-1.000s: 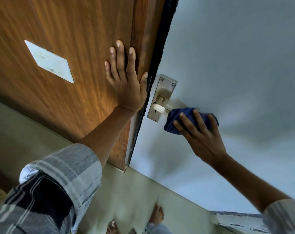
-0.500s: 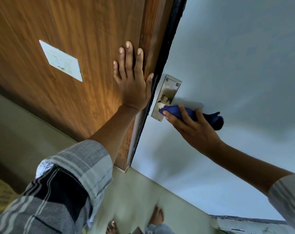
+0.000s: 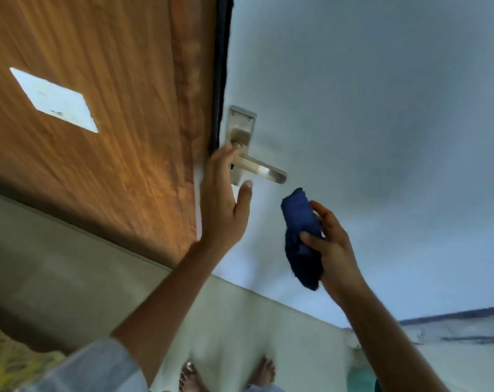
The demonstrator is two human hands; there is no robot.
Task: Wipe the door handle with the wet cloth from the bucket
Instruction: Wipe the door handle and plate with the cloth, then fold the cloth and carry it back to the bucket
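A metal lever door handle on its back plate sticks out from the pale blue-white door, fully uncovered. My right hand holds a bunched dark blue cloth below and to the right of the handle, apart from it. My left hand is off the wood, fingers spread, just left of the handle; its fingertips overlap the handle's base, though contact is unclear. The bucket is out of view.
A brown wooden panel with a white rectangular plate fills the left. A black door edge separates it from the pale door. Below lie a pale floor and my bare feet.
My right hand pulled the cloth off the handle, down and to the right. My left hand left the wooden panel and moved down beside the handle. The camera view shifted.
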